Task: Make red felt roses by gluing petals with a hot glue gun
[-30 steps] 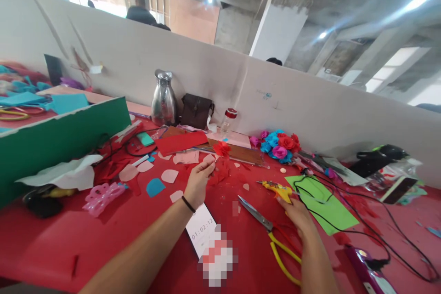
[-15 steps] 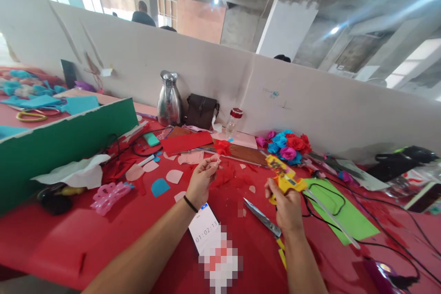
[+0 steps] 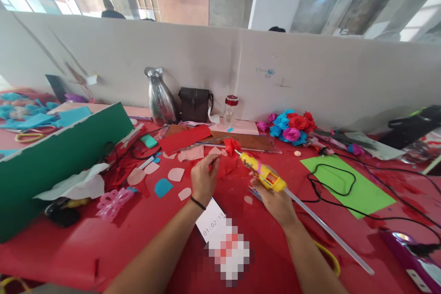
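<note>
My left hand [image 3: 206,175], with a dark band at the wrist, is closed in a pinch. What its fingertips grip is too small to make out. Just beyond them is a red paper flower [image 3: 232,147]. My right hand [image 3: 272,200] is wrapped round a yellow glue gun [image 3: 263,172], whose nozzle points left at the flower; a long clear glue stick [image 3: 330,232] sticks out of its rear. Under my right hand and wrist lie scissors, mostly hidden, with a yellow handle [image 3: 329,257] showing. A phone [image 3: 212,220] showing a timer lies below my left hand.
A steel jug [image 3: 160,96], brown bag [image 3: 195,104] and red-lidded jar [image 3: 230,110] stand by the partition. Paper flowers [image 3: 291,127] are bunched at right, beyond a green sheet [image 3: 347,188] crossed by black cable. Paper petals [image 3: 163,187] and a green board [image 3: 69,165] are at left.
The glue gun has turned and moved left, so its nozzle is now close to the red flower. My right hand now covers much of the scissors. The camera view has shifted.
</note>
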`<move>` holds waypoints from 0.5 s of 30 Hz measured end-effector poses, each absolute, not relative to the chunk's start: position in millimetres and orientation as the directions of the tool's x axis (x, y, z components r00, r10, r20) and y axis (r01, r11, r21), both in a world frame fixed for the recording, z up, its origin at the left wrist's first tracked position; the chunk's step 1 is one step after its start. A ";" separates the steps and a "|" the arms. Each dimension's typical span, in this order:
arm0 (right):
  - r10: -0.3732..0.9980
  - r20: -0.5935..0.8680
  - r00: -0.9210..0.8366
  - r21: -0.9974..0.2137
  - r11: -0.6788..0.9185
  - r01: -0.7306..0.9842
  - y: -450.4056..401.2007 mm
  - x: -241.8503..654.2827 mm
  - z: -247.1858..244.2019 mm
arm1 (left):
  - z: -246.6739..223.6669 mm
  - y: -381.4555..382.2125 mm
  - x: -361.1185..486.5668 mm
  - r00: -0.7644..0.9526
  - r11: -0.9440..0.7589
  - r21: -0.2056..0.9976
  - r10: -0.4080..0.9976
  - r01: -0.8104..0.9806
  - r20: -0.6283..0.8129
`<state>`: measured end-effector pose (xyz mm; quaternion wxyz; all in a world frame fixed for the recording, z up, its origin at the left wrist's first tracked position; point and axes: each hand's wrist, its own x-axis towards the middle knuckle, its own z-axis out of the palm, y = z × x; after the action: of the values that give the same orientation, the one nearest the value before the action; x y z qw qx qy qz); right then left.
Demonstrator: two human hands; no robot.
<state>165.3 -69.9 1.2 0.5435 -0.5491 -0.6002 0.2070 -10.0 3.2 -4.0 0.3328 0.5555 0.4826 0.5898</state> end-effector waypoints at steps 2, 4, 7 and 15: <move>0.881 0.396 0.259 -0.874 0.274 0.402 -70.8 163.3 2.9 | -5.6 5.8 -13.2 -0.156 -0.329 0.924 0.920 0.194 0.360; 0.862 0.369 0.349 -0.902 0.241 0.358 -70.8 163.2 4.6 | -7.4 9.6 -15.3 -0.161 -0.262 0.960 0.948 0.098 0.275; 0.840 0.323 0.435 -0.934 0.211 0.287 -68.3 165.7 5.0 | -9.0 15.2 -16.7 -0.162 -0.122 0.984 0.982 -0.130 0.101; 0.872 0.176 0.456 -0.983 0.136 0.120 -60.1 167.0 -4.4 | -2.0 10.3 -15.2 0.043 0.119 0.881 0.993 -0.458 -0.112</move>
<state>167.0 -60.1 -4.4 0.6223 -0.5839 -0.4249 0.3020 -15.2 10.3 -2.0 0.6368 0.3406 0.3926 0.5695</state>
